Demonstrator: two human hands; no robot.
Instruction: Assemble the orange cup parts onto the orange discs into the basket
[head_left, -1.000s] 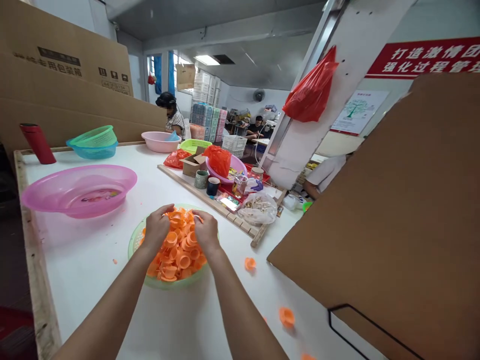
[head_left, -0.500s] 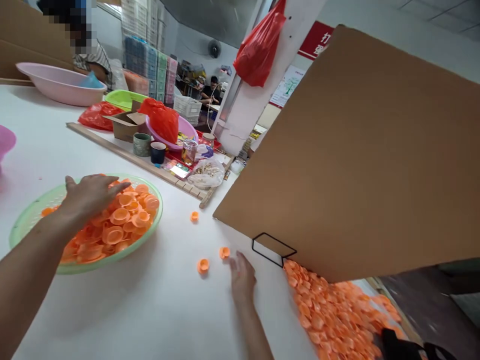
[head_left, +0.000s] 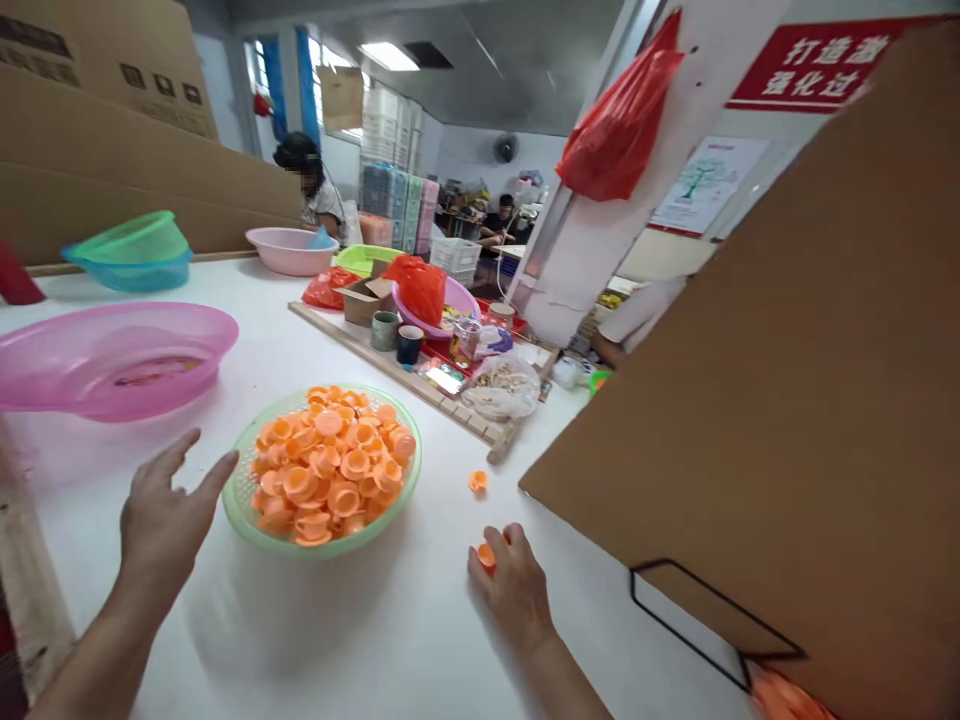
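A pale green basket (head_left: 238, 500) stands on the white table, heaped with small orange plastic cups with saucer-like rims (head_left: 330, 460). My left hand (head_left: 159, 520) hovers just left of the basket, fingers spread and nothing in it. To the basket's right, my right hand (head_left: 519, 590) is low over the table with its fingers curled round an orange cup (head_left: 487, 556). Whether a second cup is under those fingers cannot be made out. Another loose orange cup (head_left: 478, 482) lies a little beyond the right hand.
A large cardboard sheet (head_left: 787, 400) leans over the right side, with more orange pieces (head_left: 784, 695) at its lower edge. A pink basin (head_left: 120, 390) stands at left. Behind a wooden strip (head_left: 405, 375) are mugs, bags and a box. Other people sit farther back.
The view has swung left. My left hand has come off the heap to the basket's left side. My right hand has closed on an orange cup it was beside.
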